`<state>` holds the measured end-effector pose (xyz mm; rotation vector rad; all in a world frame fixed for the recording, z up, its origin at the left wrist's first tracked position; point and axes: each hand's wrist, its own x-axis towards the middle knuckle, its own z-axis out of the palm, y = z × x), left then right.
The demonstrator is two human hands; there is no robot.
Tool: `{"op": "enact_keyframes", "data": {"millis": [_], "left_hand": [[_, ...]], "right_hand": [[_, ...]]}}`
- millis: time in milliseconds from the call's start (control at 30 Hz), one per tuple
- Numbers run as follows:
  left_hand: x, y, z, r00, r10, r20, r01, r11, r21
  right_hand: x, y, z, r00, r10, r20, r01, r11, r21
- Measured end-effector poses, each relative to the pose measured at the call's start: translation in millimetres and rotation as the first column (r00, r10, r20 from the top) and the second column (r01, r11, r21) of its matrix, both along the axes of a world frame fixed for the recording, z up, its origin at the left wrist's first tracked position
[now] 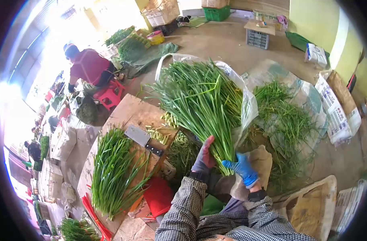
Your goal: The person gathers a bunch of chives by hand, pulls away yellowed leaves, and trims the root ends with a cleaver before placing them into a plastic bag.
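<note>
A large bunch of garlic chives (215,132) stands slanted in front of me, its leaves fanned away and its pale stem ends toward me. My left hand (204,157), in a greyish glove with pink fingertips, presses against the left side of the stems. On the other side, my right hand (243,168) wears a blue glove and closes on the lower stems. To the left, a wooden board (131,106) bears a second pile of chives (115,172) and a cleaver (142,138) with a black handle. Cut stem ends (157,135) lie beside the blade.
Behind the bunch is a clear plastic bag (249,106) with more greens. Loose leaves (287,116) lie on a sheet at right. A person (89,66) sits on a red stool (110,95) at upper left. Red ties (96,217) lie along the board's near edge.
</note>
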<state>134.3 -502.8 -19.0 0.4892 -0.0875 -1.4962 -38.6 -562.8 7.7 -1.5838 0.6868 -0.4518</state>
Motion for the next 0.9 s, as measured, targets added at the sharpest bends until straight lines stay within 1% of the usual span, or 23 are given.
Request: {"op": "enact_keyframes", "data": {"millis": [33,67,100,133,167,200,233,267,333,367,433,500,533,567,600,633,667,733,767,800,833,867,900], "left_hand": [[-11.1,7.2,19.9,0.997,0.076,0.033,-0.075,0.997,-0.029],[-20.8,13.2,34.9,0.986,0.153,0.065,-0.149,0.987,-0.061],[-30.3,23.9,38.2,0.979,0.167,0.118,-0.162,0.985,-0.055],[-37.5,35.3,22.0,0.979,0.169,0.113,-0.165,0.985,-0.048],[-45.4,45.1,0.1,0.984,0.102,0.148,-0.113,0.991,0.067],[-52.3,46.4,-2.6,0.984,0.029,0.174,-0.062,0.981,0.183],[-63.8,46.5,-4.0,0.880,0.096,0.464,-0.208,0.959,0.195],[-60.7,50.5,-6.3,0.881,0.099,0.462,-0.211,0.957,0.197],[-49.3,56.8,-5.0,0.957,0.003,0.289,-0.081,0.963,0.257],[-48.5,57.4,-4.0,0.962,0.028,0.272,-0.098,0.964,0.249],[-44.1,58.3,-0.1,0.960,-0.002,0.281,-0.072,0.965,0.254],[-39.6,58.8,-0.4,0.958,-0.037,0.285,-0.039,0.965,0.258],[-35.5,58.8,-3.4,0.925,-0.040,0.377,-0.065,0.963,0.263],[-32.4,59.2,-4.7,0.883,-0.044,0.467,-0.092,0.960,0.266],[-31.3,60.4,-4.2,0.884,-0.044,0.465,-0.093,0.959,0.267],[-30.5,61.0,-3.4,0.908,-0.052,0.416,-0.061,0.965,0.255],[-30.6,61.1,-3.0,0.929,-0.062,0.365,-0.029,0.970,0.240],[-34.9,57.5,-3.9,0.945,-0.062,0.322,-0.008,0.978,0.211],[-36.8,58.4,-2.7,0.964,-0.046,0.264,-0.008,0.980,0.200],[-37.9,59.0,0.8,0.978,-0.030,0.205,-0.009,0.982,0.189],[-36.7,61.7,2.7,0.995,-0.041,0.092,0.031,0.993,0.110],[-39.0,61.5,5.6,0.995,-0.043,0.093,0.033,0.993,0.109],[-43.3,60.1,8.6,0.999,0.029,0.045,-0.034,0.992,0.123]], "right_hand": [[1.4,-4.5,-16.7,0.999,-0.019,0.041,0.021,0.999,-0.034],[-0.5,-6.3,-15.3,0.999,-0.026,0.030,0.027,0.999,-0.029],[-0.3,-9.1,-10.4,1.000,-0.022,0.000,0.022,0.999,-0.044],[0.9,-9.4,-8.6,1.000,-0.011,-0.029,0.009,0.998,-0.057],[3.7,-8.5,-11.5,1.000,-0.016,0.019,0.019,0.988,-0.152],[4.6,-8.9,-13.7,1.000,-0.015,0.016,0.017,0.989,-0.147],[5.3,-9.7,-15.5,0.999,0.035,-0.038,-0.042,0.976,-0.213],[5.8,-10.2,-17.9,0.992,0.084,-0.093,-0.107,0.955,-0.275],[11.7,-12.5,-10.0,0.996,0.065,-0.061,-0.079,0.959,-0.273],[7.8,-17.6,-1.9,0.990,0.086,-0.112,-0.112,0.962,-0.250],[8.7,-19.6,3.1,0.981,0.111,-0.161,-0.145,0.964,-0.222],[8.9,-23.0,-5.6,0.998,0.047,-0.050,-0.057,0.971,-0.231],[6.8,-23.6,-4.4,0.998,0.047,-0.052,-0.057,0.971,-0.230],[4.1,-24.7,-1.1,1.000,0.016,-0.015,-0.017,0.997,-0.081],[2.3,-24.7,4.5,1.000,-0.019,0.016,0.018,0.997,0.074],[1.5,-24.7,8.3,0.999,0.000,-0.037,0.003,0.997,0.081],[2.5,-22.1,2.6,0.999,-0.002,-0.038,0.005,0.997,0.081],[10.7,-13.2,-5.6,0.995,0.070,0.070,-0.068,0.997,-0.031],[10.8,-13.5,-5.7,0.998,0.062,0.018,-0.061,0.998,-0.032],[11.6,-15.0,-2.2,0.998,0.062,0.019,-0.061,0.998,-0.034],[12.3,-16.1,-0.1,0.998,0.055,0.010,-0.055,0.998,-0.012],[12.5,-17.2,2.4,0.999,0.048,0.001,-0.048,0.999,0.009],[13.4,-18.0,6.2,0.999,0.047,0.000,-0.047,0.999,0.007]]}}
